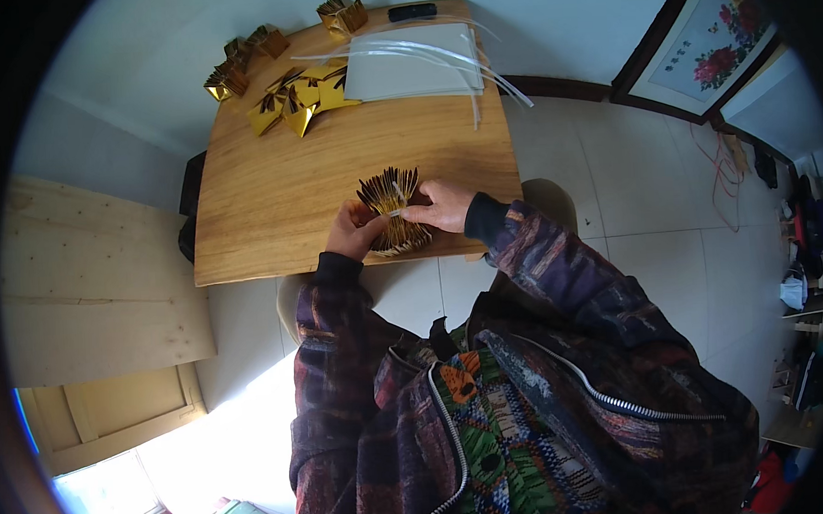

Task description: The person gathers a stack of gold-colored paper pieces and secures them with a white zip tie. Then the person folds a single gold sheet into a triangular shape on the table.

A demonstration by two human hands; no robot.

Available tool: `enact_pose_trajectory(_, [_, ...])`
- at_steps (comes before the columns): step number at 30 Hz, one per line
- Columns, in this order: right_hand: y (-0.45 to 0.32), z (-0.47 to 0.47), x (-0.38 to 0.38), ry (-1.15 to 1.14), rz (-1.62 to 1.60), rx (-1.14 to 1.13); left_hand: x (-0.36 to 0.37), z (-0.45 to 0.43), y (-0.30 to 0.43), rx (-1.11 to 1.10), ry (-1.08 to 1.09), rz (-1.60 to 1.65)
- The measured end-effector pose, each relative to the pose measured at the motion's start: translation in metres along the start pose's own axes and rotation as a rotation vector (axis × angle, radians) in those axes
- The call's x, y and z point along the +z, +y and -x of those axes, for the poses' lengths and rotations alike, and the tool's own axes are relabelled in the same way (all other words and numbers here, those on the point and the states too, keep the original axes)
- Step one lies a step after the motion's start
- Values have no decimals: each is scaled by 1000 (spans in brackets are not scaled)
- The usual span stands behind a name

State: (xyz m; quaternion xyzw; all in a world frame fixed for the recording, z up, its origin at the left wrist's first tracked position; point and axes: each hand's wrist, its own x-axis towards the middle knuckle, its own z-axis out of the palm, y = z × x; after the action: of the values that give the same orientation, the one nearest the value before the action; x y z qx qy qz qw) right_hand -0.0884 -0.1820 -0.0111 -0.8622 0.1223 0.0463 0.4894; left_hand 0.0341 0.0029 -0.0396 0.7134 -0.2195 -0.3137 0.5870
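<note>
A bundle of folded gold foil paper (389,195) stands at the front edge of the wooden table, its folds fanned out at the top and bottom. A clear plastic strip (395,213) crosses its narrowed middle, with one end sticking up over the folds. My left hand (352,229) grips the bundle's left side, thumb at the strip. From the right, my right hand (442,206) holds the other side, its thumb pressing on the strip near the centre. The fingers behind the bundle are partly hidden.
Loose folded gold pieces (301,100) lie at the table's (271,194) back left. Finished-looking gold bundles (342,15) stand along the far edges. White sheets (403,71) carry several clear strips (437,52), some overhanging the right edge. Behind them is a black object (412,11).
</note>
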Motion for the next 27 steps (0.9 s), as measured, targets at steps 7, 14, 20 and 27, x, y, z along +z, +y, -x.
enact_pose_trajectory(7, [-3,2,-1,1,-39,-72,3,-14,-15,29,21,-24])
enact_pose_trajectory(14, [7,1,4,-17,-344,-50,-3,5,1,-162,29,66])
enact_pose_trajectory(20, [0,-2,4,-1,-154,-73,3,10,19,-186,-104,56])
enact_pose_trajectory(27, [-4,-4,2,40,-22,21,1,5,18,-218,-85,-42])
